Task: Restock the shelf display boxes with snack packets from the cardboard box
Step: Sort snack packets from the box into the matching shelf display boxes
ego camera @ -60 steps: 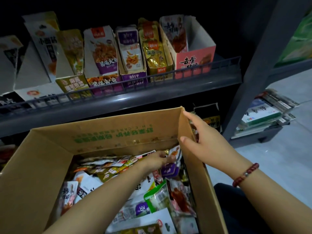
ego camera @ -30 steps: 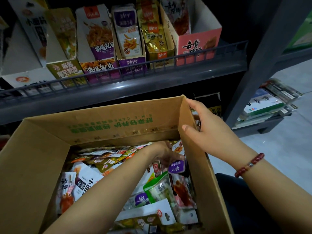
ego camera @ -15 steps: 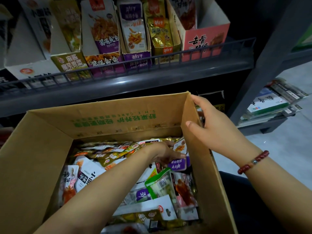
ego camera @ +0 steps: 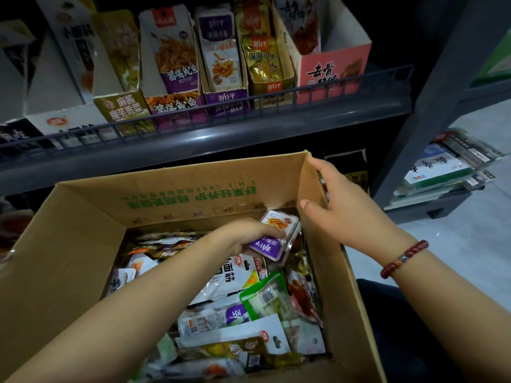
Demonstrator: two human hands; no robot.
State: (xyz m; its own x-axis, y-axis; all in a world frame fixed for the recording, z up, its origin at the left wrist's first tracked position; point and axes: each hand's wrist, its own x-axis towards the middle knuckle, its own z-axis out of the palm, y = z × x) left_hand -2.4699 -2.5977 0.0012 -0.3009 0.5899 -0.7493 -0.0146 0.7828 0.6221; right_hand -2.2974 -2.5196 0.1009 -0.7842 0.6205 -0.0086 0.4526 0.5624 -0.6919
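Head view: a person's two arms reach down to a big cardboard box (ego camera: 83, 258) in the lower half of the frame.
Left hand: the left hand (ego camera: 249, 236) is inside the box, near its far right corner, fingers curled round a small stack of purple and white snack packets (ego camera: 273, 239) — lifted a little above the heap.
Right hand: the right hand (ego camera: 340, 205) grips the right wall of the box near the top corner, thumb inside, fingers outside.
Bracelet: a red bead bracelet (ego camera: 403, 258) sits on the right wrist.
Heap: many mixed snack packets (ego camera: 235, 313) lie jumbled in the bottom of the box.
Shelf: a dark shelf (ego camera: 249, 136) with a wire rail runs across the top of the frame.
Display boxes: a row of display boxes stands on it — a purple display box (ego camera: 226, 99) in the top middle holds matching purple packets, and a pink display box (ego camera: 331, 70) stands to its right.
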